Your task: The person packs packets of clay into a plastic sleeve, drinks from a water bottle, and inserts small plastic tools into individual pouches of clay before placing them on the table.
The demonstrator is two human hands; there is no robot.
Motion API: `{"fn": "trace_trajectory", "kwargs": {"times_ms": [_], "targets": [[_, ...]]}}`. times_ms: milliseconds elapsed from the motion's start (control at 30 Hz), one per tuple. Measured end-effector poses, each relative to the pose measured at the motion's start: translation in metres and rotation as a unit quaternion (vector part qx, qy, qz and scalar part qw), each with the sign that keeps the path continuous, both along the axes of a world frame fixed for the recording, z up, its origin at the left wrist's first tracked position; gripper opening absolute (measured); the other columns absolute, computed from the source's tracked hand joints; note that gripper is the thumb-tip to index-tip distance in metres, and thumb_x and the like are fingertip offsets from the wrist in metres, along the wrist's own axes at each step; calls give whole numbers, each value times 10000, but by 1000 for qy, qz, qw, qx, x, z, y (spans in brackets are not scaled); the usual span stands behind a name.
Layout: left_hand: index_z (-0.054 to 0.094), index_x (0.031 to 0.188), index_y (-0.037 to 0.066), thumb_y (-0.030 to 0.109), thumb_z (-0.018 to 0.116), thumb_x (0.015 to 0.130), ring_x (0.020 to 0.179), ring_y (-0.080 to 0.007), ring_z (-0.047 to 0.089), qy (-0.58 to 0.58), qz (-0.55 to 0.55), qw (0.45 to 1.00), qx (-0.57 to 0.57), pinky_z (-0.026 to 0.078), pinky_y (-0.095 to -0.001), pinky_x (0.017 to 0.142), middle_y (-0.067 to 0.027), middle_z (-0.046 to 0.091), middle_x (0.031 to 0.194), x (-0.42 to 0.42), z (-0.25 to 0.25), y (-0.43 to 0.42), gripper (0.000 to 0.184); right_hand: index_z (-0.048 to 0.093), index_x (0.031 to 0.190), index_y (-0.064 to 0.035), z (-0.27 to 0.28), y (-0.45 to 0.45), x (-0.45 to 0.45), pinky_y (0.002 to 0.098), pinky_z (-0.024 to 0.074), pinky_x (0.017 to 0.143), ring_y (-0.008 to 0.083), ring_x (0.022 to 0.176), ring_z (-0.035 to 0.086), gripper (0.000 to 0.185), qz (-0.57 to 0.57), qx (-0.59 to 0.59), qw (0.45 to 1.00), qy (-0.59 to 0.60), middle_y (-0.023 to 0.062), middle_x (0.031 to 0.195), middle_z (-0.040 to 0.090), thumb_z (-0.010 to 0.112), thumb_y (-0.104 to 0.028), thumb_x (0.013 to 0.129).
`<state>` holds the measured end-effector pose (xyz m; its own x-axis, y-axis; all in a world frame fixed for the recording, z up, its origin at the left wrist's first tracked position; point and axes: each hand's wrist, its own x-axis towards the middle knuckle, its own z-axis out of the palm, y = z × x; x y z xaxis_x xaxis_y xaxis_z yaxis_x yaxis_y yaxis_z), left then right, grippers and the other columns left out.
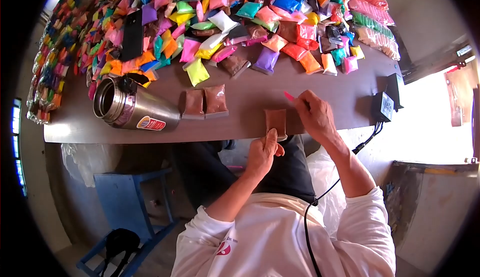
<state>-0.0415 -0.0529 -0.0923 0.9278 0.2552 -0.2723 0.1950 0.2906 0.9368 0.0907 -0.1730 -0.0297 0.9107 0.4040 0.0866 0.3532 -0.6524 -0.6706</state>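
We have one brown packet (275, 120) at the near edge of the counter (245, 94), pinched under the thumb of our left hand (263, 154). Our right hand (316, 114), fingers curled, grips one small pink piece (289, 96) whose kind we cannot tell. Two more brown packets (216, 100) lie side by side to the left, near one steel flask (152, 107). Farther back, one black phone (132, 37) rests among colourful packets (196, 72), too many for us to count.
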Motion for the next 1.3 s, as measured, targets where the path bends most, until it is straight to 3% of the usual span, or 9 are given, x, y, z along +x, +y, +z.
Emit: {"fn": "trace_trajectory", "kwargs": {"times_ms": [133, 367, 467, 633, 767, 867, 933, 1167, 1300], "targets": [[506, 589, 19, 410, 454, 990, 500, -127, 510, -6, 14, 1000, -1, 401, -271, 495, -40, 489, 513, 0, 0, -7, 562, 610, 928, -46, 17, 24, -26, 375, 501, 635, 310, 669, 642, 420, 7, -57, 996, 64, 140, 725, 651, 738, -402, 746], [541, 640, -2, 381, 504, 975, 541, -113, 524, 4, -8, 1000, -12, 420, -254, 524, -41, 520, 563, -1, 9, -3, 511, 602, 900, -37, 13, 38, -20, 388, 505, 643, 344, 678, 638, 322, 62, -109, 992, 29, 148, 722, 655, 684, -310, 751], [581, 692, -13, 393, 487, 980, 568, -104, 510, 7, -54, 998, -29, 405, -238, 546, -53, 553, 606, -5, 14, -2, 507, 576, 864, -13, 12, 33, -15, 366, 499, 631, 295, 666, 646, 246, 76, -77, 992, 63, 140, 710, 646, 620, -234, 765], [528, 644, 43, 476, 445, 975, 660, -124, 549, -40, -126, 985, -109, 432, -256, 639, -79, 582, 677, -11, 16, 10, 551, 565, 883, 30, -2, 17, -1, 302, 465, 616, 156, 661, 569, 170, 92, 160, 952, 243, 110, 702, 597, 531, -115, 800], [515, 658, 66, 539, 384, 966, 722, -179, 585, -5, -117, 959, -257, 467, -293, 696, -137, 623, 842, -13, 2, 16, 580, 584, 931, 31, -2, 15, 0, 308, 465, 617, 159, 662, 577, 184, 123, 111, 973, 160, 107, 699, 602, 508, -95, 820], [517, 653, 67, 554, 415, 949, 716, -185, 582, 20, -90, 953, -288, 462, -295, 685, -133, 625, 836, -9, -2, 13, 579, 606, 909, 16, 1, 17, -5, 369, 484, 659, 291, 684, 606, 216, 130, 117, 976, 132, 183, 764, 614, 545, -171, 819], [512, 633, 72, 537, 460, 940, 694, -178, 575, 32, -63, 954, -292, 455, -291, 672, -130, 627, 818, -5, 0, 10, 560, 612, 935, -8, 6, 18, -10, 381, 484, 646, 339, 698, 617, 192, 103, -9, 992, 74, 188, 779, 626, 554, -176, 863], [493, 573, 81, 510, 527, 919, 672, -163, 563, 56, -32, 967, -245, 443, -281, 656, -98, 629, 732, -2, 1, 5, 553, 620, 968, -40, -1, -1, -6, 400, 496, 662, 359, 758, 622, 140, 24, 45, 997, 59, 181, 859, 641, 552, -147, 908], [487, 557, 92, 515, 519, 921, 681, -153, 568, 43, -32, 966, -254, 440, -272, 651, -78, 623, 700, -1, -1, 5, 559, 620, 938, -39, 1, 7, -10, 406, 503, 702, 354, 831, 612, 98, 159, 118, 980, -30, 142, 1004, 620, 585, -112, 882]]}}
